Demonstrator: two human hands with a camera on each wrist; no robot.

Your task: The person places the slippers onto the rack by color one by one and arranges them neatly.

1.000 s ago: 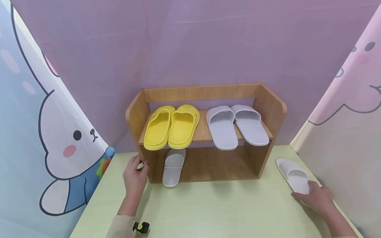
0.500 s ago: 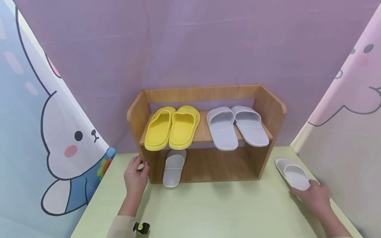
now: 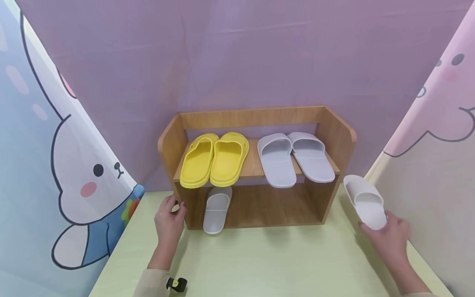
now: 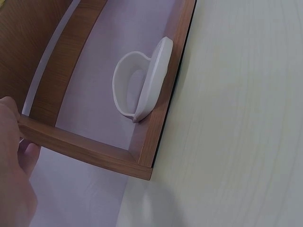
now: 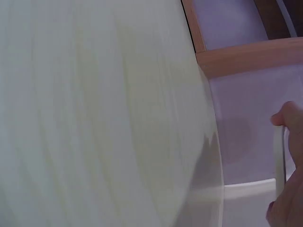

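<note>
My right hand (image 3: 391, 237) grips a white slipper (image 3: 365, 202) by its heel end, toe pointing away, to the right of the wooden shoe rack (image 3: 252, 117). In the right wrist view the slipper (image 5: 279, 161) shows edge-on between thumb and fingers. My left hand (image 3: 169, 218) pinches the front edge of the rack's left side panel (image 4: 80, 147). On the lower shelf, at the left, lies a single white slipper (image 3: 217, 210). A pair of yellow slippers (image 3: 213, 161) occupies the upper left, and a pair of pale grey slippers (image 3: 295, 161) the upper right.
The rack stands on a pale green table (image 3: 259, 264) against a purple cloth backdrop (image 3: 252, 57). Printed cloths with a rabbit (image 3: 92, 173) on the left and a pink figure (image 3: 441, 107) on the right close in the sides. A black wrist device (image 3: 177, 284) shows at the left sleeve.
My right hand has lifted the white slipper off the table, raising it up and slightly left with the toe tilted up. The left hand stays at the rack's side panel.
</note>
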